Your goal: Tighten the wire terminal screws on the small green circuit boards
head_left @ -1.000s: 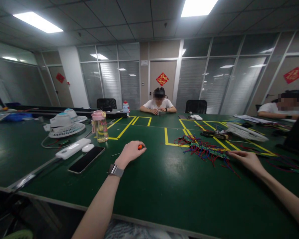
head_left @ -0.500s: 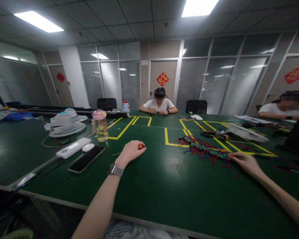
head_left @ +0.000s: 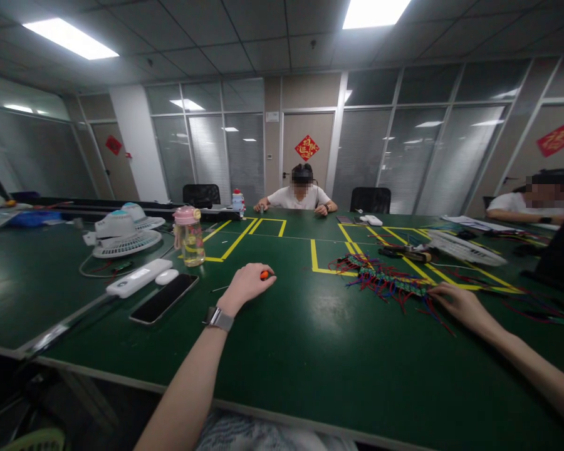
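Observation:
My left hand [head_left: 250, 285] rests on the green table [head_left: 282, 351], its fingers closed around a screwdriver [head_left: 264, 275]. The orange handle end shows by the thumb, and the thin shaft sticks out on the far side, to the left. Farther right, the fingertips of my right hand [head_left: 460, 305] pinch the near right end of a long strip of small green circuit boards [head_left: 390, 280]. Red and blue wires bristle from both sides of this strip, which lies slantwise on the table. What exactly the right fingertips cover is hidden.
Left of my left hand lie a phone [head_left: 164, 299], a white power strip [head_left: 140, 278] and a bottle [head_left: 188, 241], with white fans [head_left: 126, 243] behind. A white fan part [head_left: 465, 248] and loose wires lie at right. A person [head_left: 301, 195] sits opposite, another [head_left: 512, 203] at right.
My hands have stayed nearly where they were, still holding the screwdriver and the board strip. The person opposite has moved their hands apart on the table.

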The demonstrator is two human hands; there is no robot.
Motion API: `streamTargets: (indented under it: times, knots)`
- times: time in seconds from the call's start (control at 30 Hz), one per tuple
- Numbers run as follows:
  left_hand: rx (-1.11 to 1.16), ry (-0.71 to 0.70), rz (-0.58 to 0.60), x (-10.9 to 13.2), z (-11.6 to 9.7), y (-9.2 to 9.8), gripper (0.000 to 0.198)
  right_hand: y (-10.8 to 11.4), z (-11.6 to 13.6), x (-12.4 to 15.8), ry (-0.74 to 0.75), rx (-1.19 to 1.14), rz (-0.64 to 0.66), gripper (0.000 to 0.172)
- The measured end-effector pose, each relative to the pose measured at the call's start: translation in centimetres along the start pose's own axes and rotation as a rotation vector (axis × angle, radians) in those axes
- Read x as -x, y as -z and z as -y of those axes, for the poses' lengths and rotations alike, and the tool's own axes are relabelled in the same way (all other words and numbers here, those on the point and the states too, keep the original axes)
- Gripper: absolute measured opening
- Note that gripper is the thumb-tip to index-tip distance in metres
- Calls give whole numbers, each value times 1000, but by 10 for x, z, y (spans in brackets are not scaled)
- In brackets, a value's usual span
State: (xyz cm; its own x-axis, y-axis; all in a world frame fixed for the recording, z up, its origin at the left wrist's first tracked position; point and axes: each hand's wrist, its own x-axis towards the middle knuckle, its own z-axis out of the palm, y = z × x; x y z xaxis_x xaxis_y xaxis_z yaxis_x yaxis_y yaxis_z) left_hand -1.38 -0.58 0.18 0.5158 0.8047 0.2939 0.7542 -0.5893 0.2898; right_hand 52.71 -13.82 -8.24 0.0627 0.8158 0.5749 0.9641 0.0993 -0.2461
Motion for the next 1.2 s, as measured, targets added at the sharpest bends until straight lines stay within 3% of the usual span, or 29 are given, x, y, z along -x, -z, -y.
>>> streamTargets:
  times: [0.37,0.63,0.97,1.2]
  knots:
    - [12,15,15,1,0,0,34,10,23,15,-40,60,72,44]
    - [-6,24,6,1,-4,2,31,8,17,9,-374,-72,24,47]
    - [4,14,-2,-1,1,-2,33,10,26,-2,-707,-205,-31,41]
    - [-5,-5,-10,-1,3,-3,33,7,21,-12,-763,-330,-59,32]
